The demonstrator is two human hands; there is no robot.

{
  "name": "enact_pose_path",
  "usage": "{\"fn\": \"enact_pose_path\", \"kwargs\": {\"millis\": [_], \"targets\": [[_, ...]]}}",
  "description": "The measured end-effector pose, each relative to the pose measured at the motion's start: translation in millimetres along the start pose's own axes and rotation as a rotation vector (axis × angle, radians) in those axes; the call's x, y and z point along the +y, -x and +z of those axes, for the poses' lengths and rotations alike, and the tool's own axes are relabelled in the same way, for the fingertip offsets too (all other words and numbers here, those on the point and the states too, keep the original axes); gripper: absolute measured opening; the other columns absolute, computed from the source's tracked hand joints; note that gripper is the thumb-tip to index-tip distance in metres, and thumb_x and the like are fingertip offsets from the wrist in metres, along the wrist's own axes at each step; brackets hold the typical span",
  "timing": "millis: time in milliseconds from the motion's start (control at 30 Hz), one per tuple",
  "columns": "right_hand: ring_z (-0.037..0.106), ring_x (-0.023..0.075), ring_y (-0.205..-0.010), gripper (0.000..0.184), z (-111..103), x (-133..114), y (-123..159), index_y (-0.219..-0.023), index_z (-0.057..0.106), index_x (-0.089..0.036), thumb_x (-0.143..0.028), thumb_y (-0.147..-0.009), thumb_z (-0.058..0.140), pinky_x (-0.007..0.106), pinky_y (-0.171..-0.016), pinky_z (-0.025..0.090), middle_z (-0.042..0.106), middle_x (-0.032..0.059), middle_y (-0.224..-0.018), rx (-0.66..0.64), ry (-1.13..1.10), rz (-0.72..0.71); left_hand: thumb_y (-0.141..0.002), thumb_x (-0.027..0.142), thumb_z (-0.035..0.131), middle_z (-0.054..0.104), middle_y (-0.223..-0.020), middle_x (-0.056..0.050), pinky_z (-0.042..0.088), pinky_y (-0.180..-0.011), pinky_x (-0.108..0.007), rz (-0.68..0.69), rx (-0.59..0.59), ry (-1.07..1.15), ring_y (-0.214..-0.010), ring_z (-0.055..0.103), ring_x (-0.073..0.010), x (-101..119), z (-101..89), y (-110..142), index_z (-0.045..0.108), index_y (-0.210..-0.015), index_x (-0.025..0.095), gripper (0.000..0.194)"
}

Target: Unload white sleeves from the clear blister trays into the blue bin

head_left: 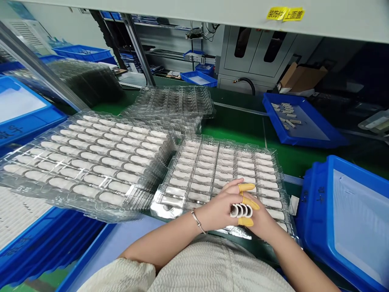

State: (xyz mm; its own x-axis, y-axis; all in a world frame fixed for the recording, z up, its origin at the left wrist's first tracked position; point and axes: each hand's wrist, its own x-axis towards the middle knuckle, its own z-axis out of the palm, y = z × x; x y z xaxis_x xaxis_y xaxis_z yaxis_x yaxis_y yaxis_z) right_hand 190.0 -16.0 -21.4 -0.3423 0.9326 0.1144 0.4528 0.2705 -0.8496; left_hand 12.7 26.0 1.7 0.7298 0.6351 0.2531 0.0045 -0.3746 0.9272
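My left hand (219,209), with a bracelet at the wrist, is closed around several small white pieces (241,210) with hollow, ring-like ends. Yellow finger cots (251,202) cover some fingertips by these pieces. Close against it is my right hand (261,219); its fingers are mostly hidden behind the left one, so their grip cannot be made out. Both hands are over the near right part of a clear plastic blister tray (216,162), whose rows of pockets hold white elongated pieces. The pieces in the hands look separate from those in the pockets.
To the left rises a stack of filled clear trays (100,162). More clear trays (176,101) lie behind on the green bench (240,138). Blue bins stand at right (316,202) and lower left (63,231). A blue tray (304,121) holds loose pieces. A shelf (194,12) crosses overhead.
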Motion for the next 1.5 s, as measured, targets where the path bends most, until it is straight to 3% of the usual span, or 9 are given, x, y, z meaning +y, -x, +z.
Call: {"fn": "enact_pose_path", "kwargs": {"millis": [200, 367, 533, 633, 800, 933, 1200, 1367, 1500], "targets": [[0.062, 0.0222, -0.088, 0.013, -17, -13, -7, -0.095, 0.062, -0.024, -0.015, -0.086, 0.058, 0.037, -0.077, 0.053, 0.066, 0.0053, -0.095, -0.076, 0.149, -0.087, -0.078, 0.039, 0.076, 0.048, -0.146, -0.007, 0.017, -0.123, -0.048, 0.084, -0.013, -0.085, -0.147, 0.026, -0.03, 1, -1.4, 1, 0.07, -0.114, 0.03, 0.038], [0.058, 0.024, -0.085, 0.013, -53, -27, -12, -0.092, 0.064, -0.021, -0.015, -0.091, 0.053, 0.04, -0.076, 0.05, 0.066, 0.008, -0.088, -0.083, 0.539, -0.338, -0.077, 0.026, 0.074, 0.03, -0.156, -0.011, 0.023, -0.12, -0.048, -0.11, 0.055, -0.031, -0.147, 0.024, -0.0298, 5, -5.7, 5, 0.033, -0.149, 0.029, 0.083], [0.058, 0.0258, -0.089, 0.017, -77, -35, -18, -0.092, 0.065, -0.021, -0.013, -0.093, 0.05, 0.04, -0.075, 0.048, 0.066, 0.009, -0.089, -0.166, 0.813, -0.46, -0.081, 0.019, 0.06, 0.064, -0.121, -0.008, 0.046, -0.1, -0.043, -0.39, 0.029, 0.505, -0.112, 0.059, -0.0236, -3, -0.2, 2, 0.054, -0.131, 0.021, 0.051], [0.056, 0.025, -0.081, 0.014, -76, -37, -23, -0.083, 0.062, -0.02, -0.015, -0.091, 0.053, 0.037, -0.066, 0.046, 0.063, 0.0081, -0.081, -0.242, 0.878, -0.454, -0.072, 0.027, 0.073, 0.071, -0.097, -0.004, 0.051, -0.079, -0.032, -0.468, 0.006, 0.721, -0.092, 0.065, -0.0204, -8, 8.2, 0, 0.066, -0.11, 0.018, 0.04], [0.058, 0.0238, -0.08, 0.005, -68, -35, -25, -0.085, 0.06, -0.02, -0.016, -0.085, 0.058, 0.035, -0.065, 0.047, 0.064, 0.0071, -0.083, -0.141, 0.739, -0.242, -0.066, 0.04, 0.082, 0.07, -0.086, -0.004, 0.05, -0.067, -0.026, -0.55, 0.283, 0.779, -0.073, 0.067, -0.0151, -10, 11.6, 2, 0.063, -0.097, 0.015, 0.044], [0.06, 0.0208, -0.079, 0.01, -63, -33, -24, -0.09, 0.061, -0.021, -0.014, -0.084, 0.058, 0.031, -0.065, 0.048, 0.065, 0.0042, -0.085, -0.09, 0.593, -0.08, -0.073, 0.046, 0.075, 0.068, -0.076, -0.003, 0.048, -0.056, -0.022, -0.559, 0.245, 0.846, -0.055, 0.063, -0.0108, -11, 6.4, 6, 0.059, -0.095, 0.015, 0.042], [0.055, 0.0253, -0.09, 0.024, -71, -18, -20, -0.115, 0.063, -0.016, -0.013, -0.093, 0.053, 0.037, -0.075, 0.047, 0.065, 0.0102, -0.093, -0.028, 0.862, -0.546, -0.074, 0.027, 0.068, 0.065, -0.066, 0.003, 0.025, -0.036, -0.017, -0.673, 0.067, 1.021, -0.033, 0.043, -0.004, -3, -2.1, 7, 0.051, -0.13, 0.021, 0.059], [0.049, 0.024, -0.08, 0.016, -67, -9, -20, -0.1, 0.067, -0.014, -0.014, -0.092, 0.054, 0.035, -0.067, 0.043, 0.06, 0.0087, -0.082, 0.005, 0.916, -0.549, -0.072, 0.03, 0.069, 0.061, -0.063, 0.004, 0.024, -0.037, -0.019, -0.703, -0.018, 1.093, -0.032, 0.036, -0.0036, 5, 0.7, 7, 0.056, -0.123, 0.019, 0.053], [0.048, 0.0223, -0.075, 0.013, -66, -9, -20, -0.093, 0.067, -0.014, -0.017, -0.091, 0.054, 0.034, -0.064, 0.04, 0.057, 0.0074, -0.077, 0.015, 0.819, -0.471, -0.089, 0.055, 0.05, 0.061, -0.067, 0.001, 0.035, -0.045, -0.023, -0.603, 0.132, 0.782, -0.042, 0.047, -0.0087, 7, 2.8, 10, 0.055, -0.126, 0.019, 0.052]]}}
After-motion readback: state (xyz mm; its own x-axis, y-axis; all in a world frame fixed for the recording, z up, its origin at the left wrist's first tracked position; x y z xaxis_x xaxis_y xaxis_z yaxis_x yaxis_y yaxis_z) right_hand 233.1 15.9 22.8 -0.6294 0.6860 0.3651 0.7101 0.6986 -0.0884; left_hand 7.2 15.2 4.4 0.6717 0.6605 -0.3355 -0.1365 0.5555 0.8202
